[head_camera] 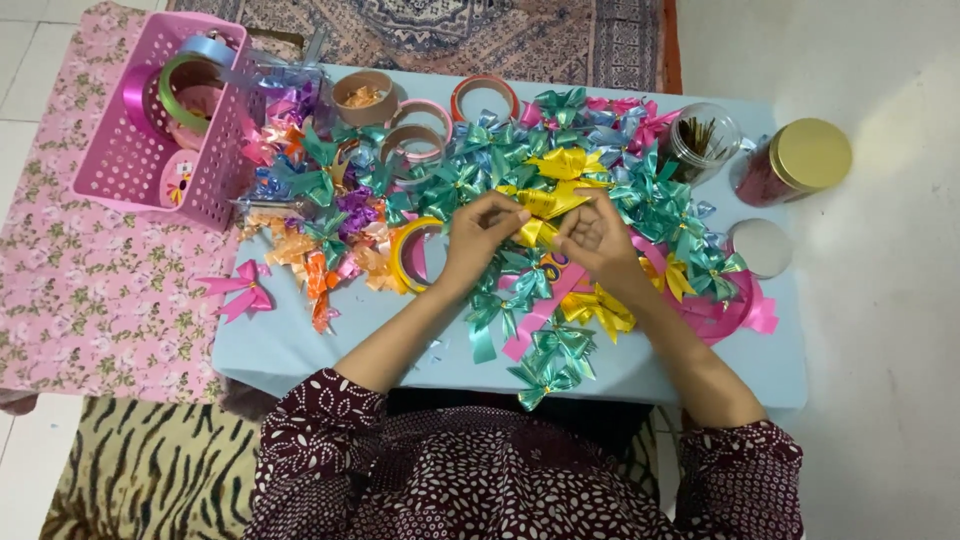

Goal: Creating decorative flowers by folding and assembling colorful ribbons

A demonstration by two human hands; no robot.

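Blue table [300,345] mostly buried under bows; both hands' fingers [500,212] pinch a yellow ribbon [540,208], partly hiding it

Table [300,350] is buried in bows [480,170]; basket [130,170] hangs off its left end, jars [800,160] off its right.

no packages, labels, signs or screens are clearly visible here.

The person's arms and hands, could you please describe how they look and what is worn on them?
Both hands, left hand and right hand, are bare, with no gloves; no rings or watch can be made out. The forearms are uncovered. The sleeves are dark maroon with a small white pattern, ending near the elbows.
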